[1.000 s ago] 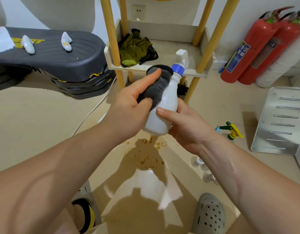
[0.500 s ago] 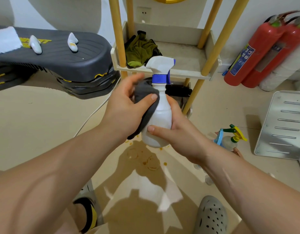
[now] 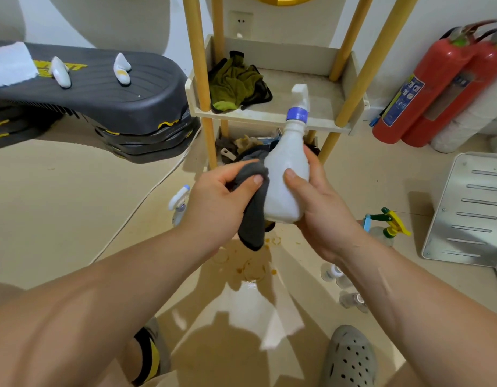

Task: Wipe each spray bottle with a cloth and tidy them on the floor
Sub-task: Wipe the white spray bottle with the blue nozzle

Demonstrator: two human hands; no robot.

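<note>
Nearest me, a grey clog (image 3: 350,356) rests on the beige floor (image 3: 60,219), with brown ring stains (image 3: 253,270) just beyond it. Above the stains the person holds the white spray bottle (image 3: 286,174) clear of the floor, tilted, its blue collar and nozzle leaning away to the right. The right hand (image 3: 322,210) wraps round the bottle's lower body, thumb across the front. The left hand (image 3: 216,199) clutches a dark grey cloth (image 3: 253,219) and presses it to the bottle's left side; the cloth's loose end hangs down. On the floor, a yellow-and-green sprayer (image 3: 388,223) sits just right of the right wrist, and a small white sprayer (image 3: 179,199) left of the left hand. Further off, a green rag (image 3: 236,85) lies at the left front corner of a wooden-posted shelf (image 3: 269,117). Two red fire extinguishers (image 3: 437,88) stand by the wall on the right.
</note>
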